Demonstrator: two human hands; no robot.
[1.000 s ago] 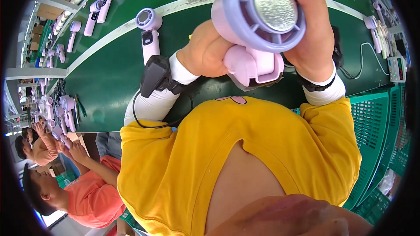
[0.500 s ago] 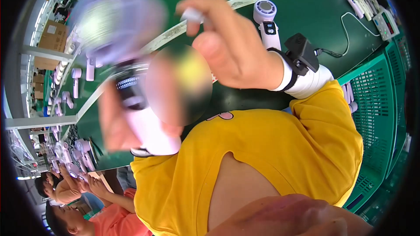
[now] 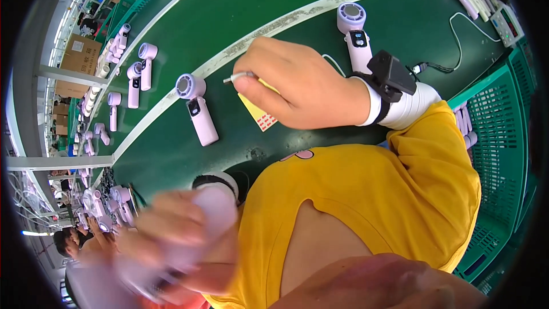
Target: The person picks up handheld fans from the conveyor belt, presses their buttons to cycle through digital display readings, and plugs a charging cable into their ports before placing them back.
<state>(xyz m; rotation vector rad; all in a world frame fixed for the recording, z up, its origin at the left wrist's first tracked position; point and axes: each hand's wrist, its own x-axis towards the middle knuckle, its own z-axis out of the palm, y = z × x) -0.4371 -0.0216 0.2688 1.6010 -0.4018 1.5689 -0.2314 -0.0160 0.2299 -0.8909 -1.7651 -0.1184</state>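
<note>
My left hand point(image 3: 171, 223), blurred by motion, grips a pale purple handheld fan point(image 3: 216, 209) at the lower left. The fan is held low beside my body, its round head toward the lower left corner. Over the table, my right hand point(image 3: 300, 86) is closed on a white cable plug point(image 3: 243, 75) with a metal tip; the tip points left. Part of a white cord point(image 3: 333, 64) shows behind that hand. Beneath it lies a yellow sheet with red marks point(image 3: 260, 113), partly covered. A second handheld fan point(image 3: 201, 119) lies left of the sheet, and a third fan point(image 3: 357, 46) lies beyond my right wrist.
A white curved rail point(image 3: 274, 26) crosses the green table point(image 3: 400, 28). More fans point(image 3: 146, 66) lie beyond it at left. At right stand a green crate point(image 3: 492, 137) and a small box with a display point(image 3: 506, 27). A co-worker point(image 3: 71, 240) sits at lower left.
My left hand has swung the fan from the upper left down to the lower left. My right hand has lowered slightly, its fingers folded closer round the plug. The fan near the rail is now uncovered.
</note>
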